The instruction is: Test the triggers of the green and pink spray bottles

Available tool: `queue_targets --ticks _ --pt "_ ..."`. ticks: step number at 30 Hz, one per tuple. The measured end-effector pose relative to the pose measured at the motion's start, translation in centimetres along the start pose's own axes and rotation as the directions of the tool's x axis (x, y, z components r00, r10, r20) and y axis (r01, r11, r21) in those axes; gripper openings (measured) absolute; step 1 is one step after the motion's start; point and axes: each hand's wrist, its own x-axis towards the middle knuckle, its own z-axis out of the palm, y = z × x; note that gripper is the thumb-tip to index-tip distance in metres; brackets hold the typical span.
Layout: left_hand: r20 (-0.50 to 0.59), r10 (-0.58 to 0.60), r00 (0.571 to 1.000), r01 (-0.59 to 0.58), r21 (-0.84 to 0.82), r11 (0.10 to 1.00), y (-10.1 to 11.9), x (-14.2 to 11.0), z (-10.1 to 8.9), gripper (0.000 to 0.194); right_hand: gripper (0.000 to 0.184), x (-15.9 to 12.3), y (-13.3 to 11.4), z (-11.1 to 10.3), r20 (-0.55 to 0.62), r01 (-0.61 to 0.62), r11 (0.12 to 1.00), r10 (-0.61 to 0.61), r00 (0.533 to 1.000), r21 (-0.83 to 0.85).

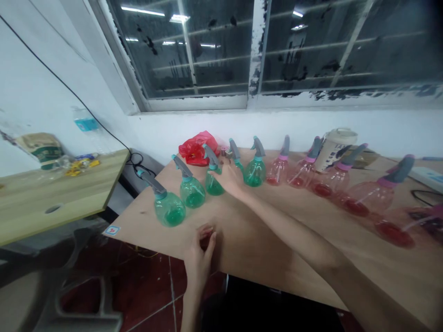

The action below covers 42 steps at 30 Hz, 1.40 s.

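Right hand [231,177] at green spray bottle [213,185] toward desk's [256,240] back edge, grip unclear; left hand [200,244] half-curled, unclosed, over front edge.

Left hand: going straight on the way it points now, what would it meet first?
The left hand would probably meet the third green spray bottle from the left, though depth and exact heading are unclear.

The right hand [230,177] hid part of a green spray bottle [235,148]; whether it gripped the neighboring bottle [213,185] could not be seen. The picture's right edge cropped the last pink bottle [394,234]. Lettering on a pale cup [334,150] blurred, as did a gray chair [86,319], cut off below.
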Motion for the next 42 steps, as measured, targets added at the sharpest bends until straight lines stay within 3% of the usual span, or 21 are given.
queue_targets --ticks 5,9,15,22,25,29,34,39,42 --pt "-0.016 0.017 1.0 -0.016 0.039 0.999 0.3 0.0 0.2 0.027 0.06 1.1 0.0 1.5 0.009 -0.011 1.0 0.011 1.0 0.006" --pt "-0.026 0.001 1.0 0.001 0.092 0.996 0.3 -0.1 0.4 0.029 0.045 1.7 0.0 2.4 0.075 -0.003 1.0 0.004 0.997 -0.016" --pt "-0.037 -0.012 0.999 0.016 0.114 0.993 0.4 0.0 0.6 0.028 0.044 0.9 0.1 1.5 0.112 0.053 0.997 -0.045 0.993 -0.063" --pt "-0.049 -0.019 0.999 0.025 0.118 0.993 0.5 0.1 0.8 0.029 0.054 -4.8 2.1 -2.2 0.125 0.104 0.987 -0.089 0.988 -0.121" --pt "-0.04 -0.025 0.999 0.028 0.101 0.994 0.4 0.5 0.5 0.031 0.052 -8.0 3.9 -4.0 0.088 0.177 0.966 -0.163 0.983 -0.188" --pt "0.108 0.002 0.994 0.003 -0.053 0.999 1.0 1.4 0.1 0.036 0.053 -11.4 7.3 -6.6 0.077 0.161 0.954 -0.146 0.986 -0.251" --pt "0.386 0.059 0.921 -0.007 -0.137 0.991 4.1 1.6 2.2 0.051 0.051 -13.4 12.5 -9.9 0.006 0.114 0.988 -0.114 0.993 -0.106" --pt "0.587 0.231 0.776 -0.095 -0.254 0.963 7.4 1.4 7.9 0.089 0.063 -14.0 15.5 -11.8 -0.031 0.106 0.994 -0.106 0.994 -0.019" --pt "0.59 0.354 0.725 -0.169 -0.346 0.923 8.8 2.2 11.1 0.102 0.053 -14.1 15.8 -11.8 -0.041 0.089 0.996 -0.09 0.995 -0.015"
